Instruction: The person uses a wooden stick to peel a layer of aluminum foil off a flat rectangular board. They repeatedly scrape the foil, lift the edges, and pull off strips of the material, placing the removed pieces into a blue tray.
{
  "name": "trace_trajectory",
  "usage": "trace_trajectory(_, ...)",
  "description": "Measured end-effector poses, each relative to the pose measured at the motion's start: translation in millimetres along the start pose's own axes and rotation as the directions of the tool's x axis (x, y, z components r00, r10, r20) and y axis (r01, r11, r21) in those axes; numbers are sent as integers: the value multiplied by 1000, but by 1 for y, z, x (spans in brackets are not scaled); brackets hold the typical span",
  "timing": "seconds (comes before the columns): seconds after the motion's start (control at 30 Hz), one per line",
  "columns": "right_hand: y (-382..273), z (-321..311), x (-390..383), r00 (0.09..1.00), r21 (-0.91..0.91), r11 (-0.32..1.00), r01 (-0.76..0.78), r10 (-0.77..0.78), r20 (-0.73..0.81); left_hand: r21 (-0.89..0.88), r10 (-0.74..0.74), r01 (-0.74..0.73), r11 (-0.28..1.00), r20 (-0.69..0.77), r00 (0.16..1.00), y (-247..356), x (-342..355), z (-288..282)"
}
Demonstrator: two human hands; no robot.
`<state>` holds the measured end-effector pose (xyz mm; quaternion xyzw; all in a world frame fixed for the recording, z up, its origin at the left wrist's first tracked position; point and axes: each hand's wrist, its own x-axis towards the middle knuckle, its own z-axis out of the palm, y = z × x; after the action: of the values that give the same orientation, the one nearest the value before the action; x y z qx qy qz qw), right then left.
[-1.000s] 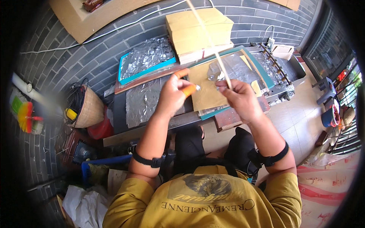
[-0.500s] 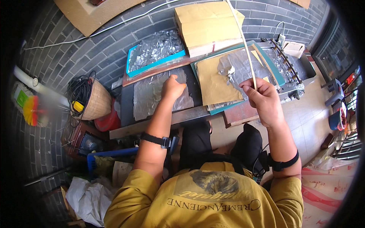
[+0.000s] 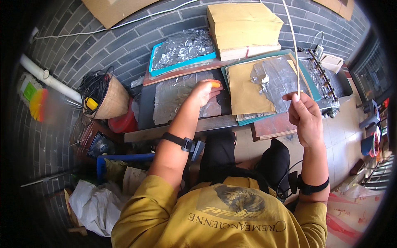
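The person's right grip (image 3: 305, 115) is on the right side of the frame. Its thumb and fingers are pinched round the low end of a long thin stick (image 3: 295, 45). The stick goes up from the grip, leans a little to the left, and runs off the top edge. Behind it, and to the left of the grip, lies a thin gray silver sheet (image 3: 275, 74). That sheet is on yellow paper (image 3: 246, 89) with a green mat (image 3: 313, 94) under it. One spot on the sheet is crumpled and shiny.

The left grip (image 3: 204, 93) is near the middle of the frame. Its fingers are loose and spread out, and an orange cover (image 3: 215, 84) is on one of them. It is over the right part of another gray silver sheet (image 3: 167, 101), which lies flat on a dark board (image 3: 145, 109). Whether the hand touches that sheet is hard to tell.

Farther back on the bench (image 3: 225, 123), a blue tray (image 3: 186, 65) is full of crinkly silver bits. Next to it, at the top of the frame, is a big pile of yellow paper (image 3: 246, 27). A round basket (image 3: 111, 99) with black cords in it is on the left.
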<state>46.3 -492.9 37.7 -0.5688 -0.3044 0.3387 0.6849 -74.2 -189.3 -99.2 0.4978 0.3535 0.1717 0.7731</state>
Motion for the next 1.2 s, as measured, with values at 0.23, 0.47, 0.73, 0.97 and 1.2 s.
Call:
trace_trajectory(0.23, 1, -12, 2, 999, 116, 992, 44, -40, -34, -209, -13, 38, 977, 119, 993, 24, -10, -23)
trace_trajectory(0.47, -4, -24, -6, 998, 192, 981, 39, -29, -54, -321, 148, -234, 918, -273, 951, 54, -11, -77)
trace_trajectory(0.73, 2, -40, -5, 997, 136, 990, 45, -36, -68, -381, 24, -197, 903, -413, 910, 58, 5, -117)
trace_trajectory(0.97, -7, -53, -13, 985, 27, 999, 43, -37, -168, -386, -34, -66, 920, -247, 968, 44, 23, -142)
trace_trajectory(1.2, -6, -68, -13, 983, 57, 997, 49, -38, -177, -284, -38, -41, 958, -268, 963, 41, 31, -165)
